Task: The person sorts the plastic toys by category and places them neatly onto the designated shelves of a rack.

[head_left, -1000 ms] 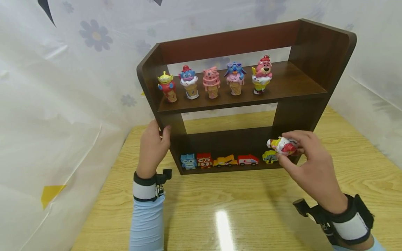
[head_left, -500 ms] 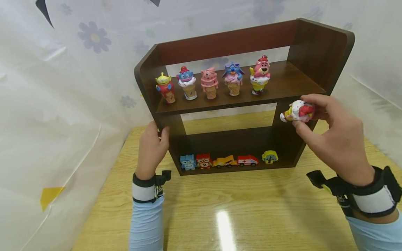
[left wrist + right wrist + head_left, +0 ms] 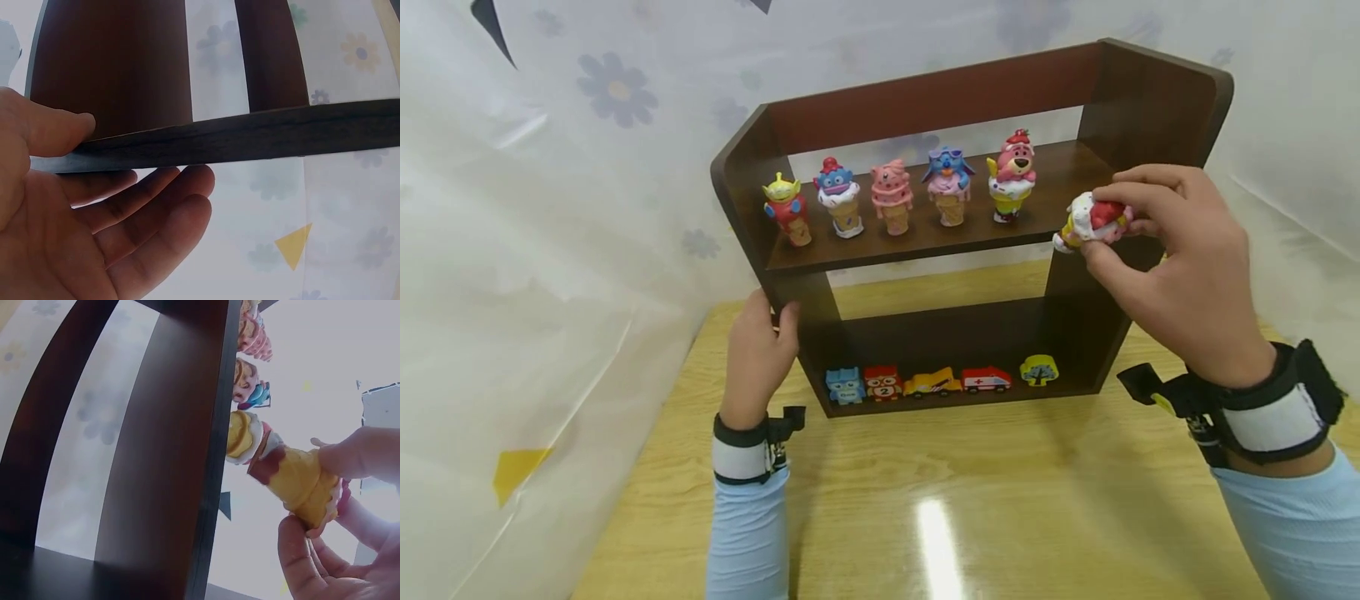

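Observation:
My left hand [image 3: 762, 358] grips the left side panel of the dark wooden shelf [image 3: 820, 296]; in the left wrist view the thumb [image 3: 65, 131] lies on one face and the fingers [image 3: 169, 237] on the other. In front of the upper board's right end, my right hand [image 3: 1187, 267] pinches an ice-cream cone figurine [image 3: 1093, 221], tilted on its side, with white and red on top. The right wrist view shows its yellow cone [image 3: 300, 481] pointing toward the board's edge. Closest to it on the upper board is a pink bear cone figurine [image 3: 1013, 177].
Several cone figurines, among them a blue one with sunglasses [image 3: 949, 185] and a yellow-headed one [image 3: 788, 210], stand upright in a row. Below are owl blocks [image 3: 882, 383], a yellow truck [image 3: 932, 382], a red ambulance [image 3: 987, 380] and a tree block [image 3: 1039, 370]. Wooden table [image 3: 865, 483] beneath.
My right hand has lifted the figurine from beside the tree block up to the upper board's height, swinging right and then slightly left. My left hand stays on the side panel.

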A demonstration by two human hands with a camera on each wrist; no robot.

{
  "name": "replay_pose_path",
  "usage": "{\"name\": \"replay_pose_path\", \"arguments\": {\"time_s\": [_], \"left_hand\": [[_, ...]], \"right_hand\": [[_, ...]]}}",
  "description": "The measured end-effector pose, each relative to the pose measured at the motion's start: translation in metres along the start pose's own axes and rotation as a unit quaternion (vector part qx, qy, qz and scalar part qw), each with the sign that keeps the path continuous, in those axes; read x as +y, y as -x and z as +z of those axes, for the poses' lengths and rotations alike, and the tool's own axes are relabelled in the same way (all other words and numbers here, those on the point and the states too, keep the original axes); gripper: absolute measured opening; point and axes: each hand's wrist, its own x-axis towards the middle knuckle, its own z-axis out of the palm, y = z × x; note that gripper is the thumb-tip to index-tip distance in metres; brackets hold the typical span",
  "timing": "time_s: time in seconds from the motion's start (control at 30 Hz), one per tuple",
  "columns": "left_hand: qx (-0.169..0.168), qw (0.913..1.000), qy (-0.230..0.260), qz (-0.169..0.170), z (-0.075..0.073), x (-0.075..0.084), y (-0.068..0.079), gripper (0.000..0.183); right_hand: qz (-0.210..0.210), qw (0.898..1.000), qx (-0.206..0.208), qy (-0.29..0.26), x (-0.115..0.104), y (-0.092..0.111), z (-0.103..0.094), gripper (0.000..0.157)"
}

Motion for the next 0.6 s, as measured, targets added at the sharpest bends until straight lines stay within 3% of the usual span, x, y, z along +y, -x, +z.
{"name": "replay_pose_path", "arguments": {"time_s": [0.37, 0.6], "left_hand": [[0.004, 1.0, -0.004, -0.008, 0.0, 0.002, 0.002, 0.028], [-0.001, 1.0, -0.005, -0.003, -0.001, 0.003, 0.001, 0.029]], "right_hand": [[-0.04, 0.999, 0.008, 0.031, 0.009, -0.028, 0.001, 0.04], [-0.033, 0.997, -0.02, 0.06, 0.014, -0.043, 0.002, 0.036]]}}
